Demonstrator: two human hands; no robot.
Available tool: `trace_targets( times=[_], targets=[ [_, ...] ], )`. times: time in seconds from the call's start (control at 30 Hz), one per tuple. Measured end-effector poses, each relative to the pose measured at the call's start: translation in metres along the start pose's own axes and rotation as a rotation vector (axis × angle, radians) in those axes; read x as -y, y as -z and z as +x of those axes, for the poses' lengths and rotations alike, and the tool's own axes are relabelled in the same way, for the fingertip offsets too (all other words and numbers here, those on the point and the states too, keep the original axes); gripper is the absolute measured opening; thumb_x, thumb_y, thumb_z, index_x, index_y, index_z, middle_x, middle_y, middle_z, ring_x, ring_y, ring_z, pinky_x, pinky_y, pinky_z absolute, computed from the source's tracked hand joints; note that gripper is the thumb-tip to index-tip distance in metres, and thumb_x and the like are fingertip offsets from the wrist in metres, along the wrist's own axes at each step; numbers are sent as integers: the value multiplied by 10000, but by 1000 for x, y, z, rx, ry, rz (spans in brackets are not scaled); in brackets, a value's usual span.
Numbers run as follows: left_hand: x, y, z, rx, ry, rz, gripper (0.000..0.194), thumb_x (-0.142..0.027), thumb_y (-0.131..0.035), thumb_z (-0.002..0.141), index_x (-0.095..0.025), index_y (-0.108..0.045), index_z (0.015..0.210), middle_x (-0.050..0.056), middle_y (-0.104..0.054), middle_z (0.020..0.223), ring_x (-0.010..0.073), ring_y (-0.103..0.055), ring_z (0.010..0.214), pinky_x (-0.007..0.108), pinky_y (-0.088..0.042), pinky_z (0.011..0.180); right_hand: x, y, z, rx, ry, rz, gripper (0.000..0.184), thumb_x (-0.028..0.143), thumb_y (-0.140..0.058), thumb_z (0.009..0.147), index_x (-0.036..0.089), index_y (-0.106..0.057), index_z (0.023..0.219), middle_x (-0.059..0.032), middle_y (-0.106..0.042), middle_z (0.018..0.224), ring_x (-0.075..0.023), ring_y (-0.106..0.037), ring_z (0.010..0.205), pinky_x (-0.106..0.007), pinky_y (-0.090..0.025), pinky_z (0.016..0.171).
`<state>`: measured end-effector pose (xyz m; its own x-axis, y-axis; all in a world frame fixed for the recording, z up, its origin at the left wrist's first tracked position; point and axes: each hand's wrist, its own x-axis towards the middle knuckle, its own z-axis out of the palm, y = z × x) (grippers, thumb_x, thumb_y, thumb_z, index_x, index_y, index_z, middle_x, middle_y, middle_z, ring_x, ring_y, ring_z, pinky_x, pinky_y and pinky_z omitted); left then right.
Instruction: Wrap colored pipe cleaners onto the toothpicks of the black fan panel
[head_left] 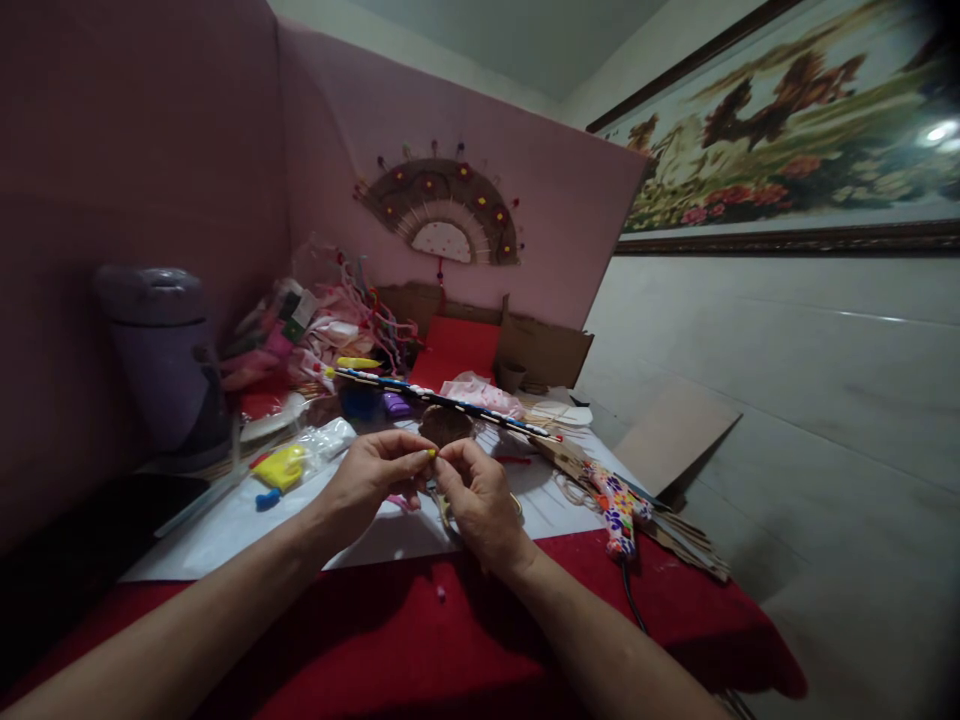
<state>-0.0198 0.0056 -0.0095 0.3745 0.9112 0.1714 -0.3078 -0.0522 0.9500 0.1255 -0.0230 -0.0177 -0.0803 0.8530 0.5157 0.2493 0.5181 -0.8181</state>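
My left hand [379,465] pinches a tiny piece of yellow modelling clay [431,453] between thumb and forefinger. The fingertips of my right hand [480,500] are closed against the same bit, so the two hands meet over the white paper [292,535]. Just beyond them, a long dark stick [450,402] with blue and white decoration lies slantwise. A brown round object [446,425] shows behind my fingertips. Metal scissors, partly hidden, seem to lie under my right hand. To the left rests a larger lump of yellow clay [281,467] with a blue lump [267,499] beside it.
A flower-patterned glue gun [619,510] with a cord lies at right, near cardboard strips [686,540]. A purple lidded container [161,365] stands at left. Plastic bags and pipe cleaners [337,310] pile up behind. A decorated fan [442,210] hangs on the pink panel. Red cloth [360,640] covers the table.
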Motion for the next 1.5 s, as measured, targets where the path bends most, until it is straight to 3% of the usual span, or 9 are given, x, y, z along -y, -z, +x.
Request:
trace_targets(
  times=[0.3,0.47,0.6,0.83,1.03,1.23,1.5],
  targets=[
    [-4,8,1,124,114,-48,177,-254,-747,645,-133,-637,711,2,-596,580,97,-537,475,205,-466,409,-1,1,6,148,-183,319,186,339,-584,734,172,-509,703,63,-457,501,-66,-364,436,-186,-272,413],
    [-4,6,0,148,91,-21,202,-272,-742,648,-138,-596,689,-33,-536,499,70,-472,402,182,-432,362,0,1,6,226,-265,448,242,381,-619,683,183,-479,700,98,-404,434,-46,-284,366,-177,-216,371],
    [-2,1,0,112,52,19,240,-311,-725,654,-142,-555,663,-53,-496,473,60,-427,382,185,-433,351,-1,0,6,182,-225,371,223,368,-597,720,172,-494,699,81,-423,465,-52,-311,395,-177,-233,382],
    [-1,-5,0,-65,-103,216,256,-329,-713,646,-137,-543,652,-46,-518,534,63,-450,388,186,-423,342,-4,-1,5,89,-154,172,169,320,-564,756,165,-517,709,49,-472,536,-79,-396,470,-192,-298,435],
    [1,0,1,8,-98,153,229,-335,-676,697,-133,-594,767,-32,-552,559,91,-503,419,235,-475,398,-3,0,6,69,-169,195,175,325,-567,759,159,-524,727,48,-467,549,-76,-390,477,-193,-300,442],
    [-4,-1,-1,26,-114,239,232,-340,-677,695,-138,-563,697,-39,-526,561,82,-489,439,217,-461,404,-4,0,6,112,-200,234,176,328,-567,753,167,-510,709,58,-450,510,-70,-361,444,-187,-275,413],
    [2,-3,-1,11,-100,210,246,-357,-659,713,-147,-532,708,-50,-497,566,73,-462,440,195,-432,389,-7,-1,8,76,-152,180,184,322,-603,731,158,-526,700,45,-482,554,-73,-388,488,-196,-295,456]
  ],
)
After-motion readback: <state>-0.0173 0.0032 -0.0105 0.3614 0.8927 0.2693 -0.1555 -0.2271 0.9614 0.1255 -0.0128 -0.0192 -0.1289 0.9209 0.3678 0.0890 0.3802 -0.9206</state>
